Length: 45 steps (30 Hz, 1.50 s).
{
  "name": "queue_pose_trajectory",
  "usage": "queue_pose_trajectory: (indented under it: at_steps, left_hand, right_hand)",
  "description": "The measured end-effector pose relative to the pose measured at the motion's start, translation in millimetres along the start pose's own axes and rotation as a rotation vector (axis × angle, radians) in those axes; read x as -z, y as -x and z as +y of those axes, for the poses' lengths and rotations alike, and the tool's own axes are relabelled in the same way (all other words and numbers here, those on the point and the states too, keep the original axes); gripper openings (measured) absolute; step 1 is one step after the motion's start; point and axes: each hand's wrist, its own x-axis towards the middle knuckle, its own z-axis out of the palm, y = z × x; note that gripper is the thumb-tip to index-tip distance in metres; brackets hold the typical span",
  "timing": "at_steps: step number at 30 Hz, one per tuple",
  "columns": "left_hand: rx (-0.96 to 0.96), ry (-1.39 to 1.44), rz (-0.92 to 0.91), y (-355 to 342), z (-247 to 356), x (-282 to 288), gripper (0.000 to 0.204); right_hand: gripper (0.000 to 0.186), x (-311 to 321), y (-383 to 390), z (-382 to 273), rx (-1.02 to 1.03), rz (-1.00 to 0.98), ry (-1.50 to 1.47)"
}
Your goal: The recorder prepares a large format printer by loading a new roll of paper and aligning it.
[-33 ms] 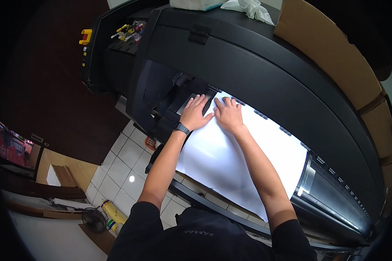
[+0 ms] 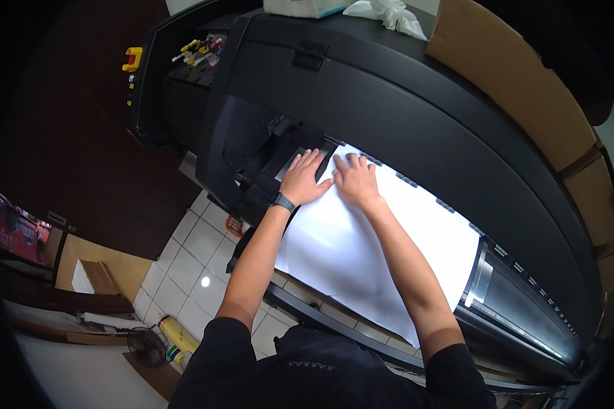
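A white sheet (image 2: pixel 423 245) lies across the front opening of a large black wide-format printer (image 2: pixel 396 88). My left hand (image 2: pixel 303 177), with a dark watch on the wrist, lies flat with fingers stretched out at the sheet's left edge, over the dark printer bed (image 2: pixel 280 163). My right hand (image 2: pixel 355 178) rests on the sheet just to its right, fingertips near the black clips (image 2: pixel 406 178) along the sheet's far edge, fingers apart and slightly bent. A metal platen with a ruled edge (image 2: pixel 512 313) shows right of the sheet.
Cardboard (image 2: pixel 505 75) and a white bag (image 2: pixel 396 17) sit on top of the printer. Colored small items (image 2: pixel 198 51) fill a tray at upper left. Below left are a tiled floor (image 2: pixel 198 245), a fan (image 2: pixel 147 345), yellow rolls (image 2: pixel 177 334) and a wooden shelf (image 2: pixel 123 273).
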Motion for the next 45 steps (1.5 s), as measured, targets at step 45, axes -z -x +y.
queue_pose_trajectory:
  at_steps: [45]
  left_hand:
    - [0.17, 0.084, 0.14, 19.2, 1.0, 2.2, 0.05]
  right_hand:
    - [0.039, -14.8, -12.2, -4.5, -0.727, -0.316, -2.203]
